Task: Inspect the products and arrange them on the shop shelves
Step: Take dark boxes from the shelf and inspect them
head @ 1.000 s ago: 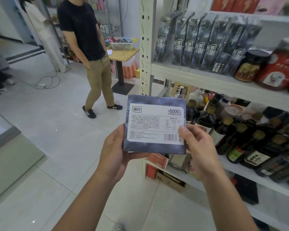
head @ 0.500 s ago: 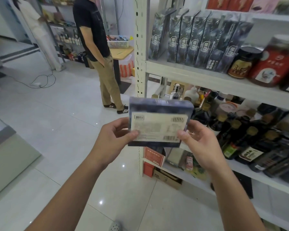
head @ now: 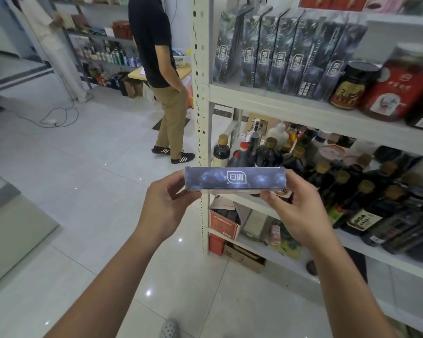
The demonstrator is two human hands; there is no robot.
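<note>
A dark blue starry box [head: 235, 178] is held flat in front of me, its narrow edge with a white logo facing me. My left hand [head: 165, 206] grips its left end, thumb under the front edge. At the box's right end my right hand [head: 296, 208] grips it from below. On the upper white shelf [head: 279, 106] stands a row of several matching dark boxes [head: 279, 50], upright, spines out. The white shelf post [head: 200, 81] rises just behind the held box.
Jars [head: 354, 86] and a red-labelled container [head: 405, 84] sit right of the box row. Several dark bottles [head: 327, 172] crowd the middle shelf. Cartons [head: 224, 223] fill the lower shelf. A person in a black shirt [head: 161, 76] stands on the tiled floor behind the post.
The box has tipped from showing its white back label to lying flat with its narrow edge towards me. Both hands have kept hold. The person behind has stepped to the right.
</note>
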